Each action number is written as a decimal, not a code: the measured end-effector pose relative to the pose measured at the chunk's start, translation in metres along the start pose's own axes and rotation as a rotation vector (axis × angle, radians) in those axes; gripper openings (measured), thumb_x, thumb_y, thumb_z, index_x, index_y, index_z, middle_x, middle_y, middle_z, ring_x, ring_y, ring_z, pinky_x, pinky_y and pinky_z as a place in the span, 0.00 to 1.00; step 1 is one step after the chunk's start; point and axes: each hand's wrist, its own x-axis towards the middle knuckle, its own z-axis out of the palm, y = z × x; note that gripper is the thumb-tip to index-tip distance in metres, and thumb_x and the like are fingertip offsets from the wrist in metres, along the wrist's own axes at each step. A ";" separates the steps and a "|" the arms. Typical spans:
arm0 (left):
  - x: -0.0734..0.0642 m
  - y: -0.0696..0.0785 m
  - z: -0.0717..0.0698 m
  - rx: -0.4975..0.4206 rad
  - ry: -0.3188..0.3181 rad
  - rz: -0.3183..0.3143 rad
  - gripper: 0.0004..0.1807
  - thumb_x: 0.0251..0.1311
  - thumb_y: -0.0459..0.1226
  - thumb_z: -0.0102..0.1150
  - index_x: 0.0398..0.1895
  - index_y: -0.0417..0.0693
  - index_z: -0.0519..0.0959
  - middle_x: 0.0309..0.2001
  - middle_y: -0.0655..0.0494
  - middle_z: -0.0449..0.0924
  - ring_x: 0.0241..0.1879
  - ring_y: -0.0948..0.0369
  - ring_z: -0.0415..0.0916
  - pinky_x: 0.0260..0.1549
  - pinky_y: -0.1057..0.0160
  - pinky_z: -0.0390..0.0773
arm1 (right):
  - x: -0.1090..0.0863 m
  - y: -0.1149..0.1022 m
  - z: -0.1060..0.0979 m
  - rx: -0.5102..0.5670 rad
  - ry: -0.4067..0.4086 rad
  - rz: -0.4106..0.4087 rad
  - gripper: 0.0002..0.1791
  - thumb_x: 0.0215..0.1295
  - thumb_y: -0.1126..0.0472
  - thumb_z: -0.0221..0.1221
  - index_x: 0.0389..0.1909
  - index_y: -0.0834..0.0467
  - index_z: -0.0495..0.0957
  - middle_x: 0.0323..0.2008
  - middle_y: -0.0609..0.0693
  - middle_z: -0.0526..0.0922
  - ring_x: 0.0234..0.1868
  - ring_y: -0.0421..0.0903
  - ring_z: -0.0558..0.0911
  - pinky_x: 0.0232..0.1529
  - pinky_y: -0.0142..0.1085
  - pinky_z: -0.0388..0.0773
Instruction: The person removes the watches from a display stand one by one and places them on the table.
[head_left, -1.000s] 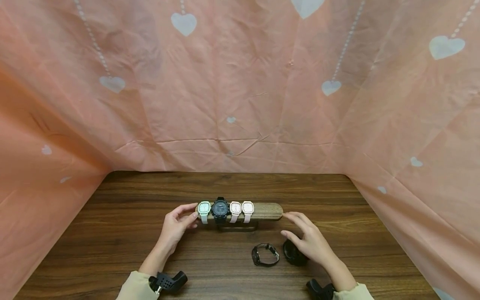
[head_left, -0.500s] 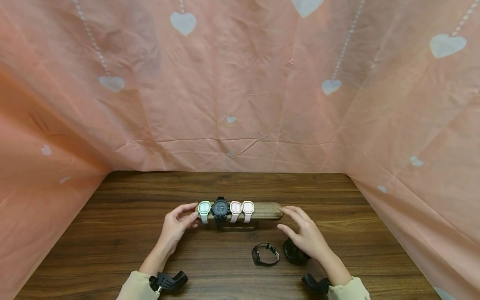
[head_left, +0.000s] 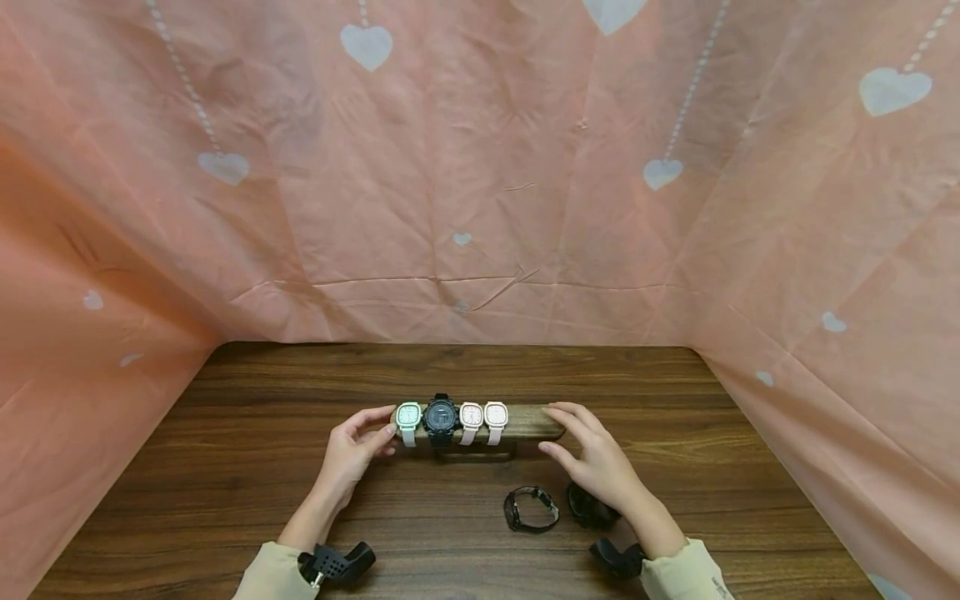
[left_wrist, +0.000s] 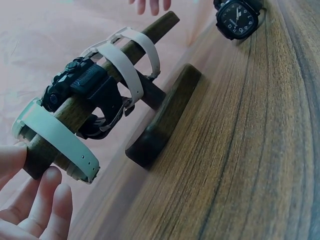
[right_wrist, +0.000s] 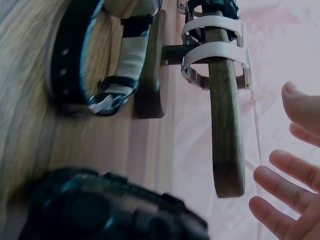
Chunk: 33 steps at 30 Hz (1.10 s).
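A wooden watch stand [head_left: 531, 423] stands on the table, its bar carrying a mint-green watch [head_left: 408, 416], a chunky black watch [head_left: 440, 418] and two pale pink watches [head_left: 471, 416]. The person's left hand [head_left: 351, 457] pinches the bar's left end, thumb on one side and fingers underneath, as the left wrist view shows. Around the bar's bare right end, the right hand [head_left: 602, 463] has its fingers spread and loosely bent. In the right wrist view a gap separates those fingers [right_wrist: 287, 187] from the bar.
A black watch with a closed strap [head_left: 532, 510] lies in front of the stand. Another black watch [head_left: 589, 507] lies to its right, partly under the right forearm. Pink cloth [head_left: 480, 167] with white hearts hangs behind and at both sides of the wooden table [head_left: 420, 550].
The right hand has shifted left and slightly away from the person, from beside the bar's right end to over it. The left hand and the stand look unchanged.
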 end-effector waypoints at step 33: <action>0.001 0.000 0.003 0.011 -0.006 0.011 0.19 0.56 0.30 0.62 0.52 0.35 0.76 0.45 0.45 0.78 0.32 0.53 0.80 0.33 0.57 0.82 | 0.031 -0.005 0.025 0.086 -0.040 -0.087 0.27 0.50 0.62 0.69 0.53 0.62 0.75 0.51 0.55 0.75 0.53 0.50 0.74 0.52 0.45 0.72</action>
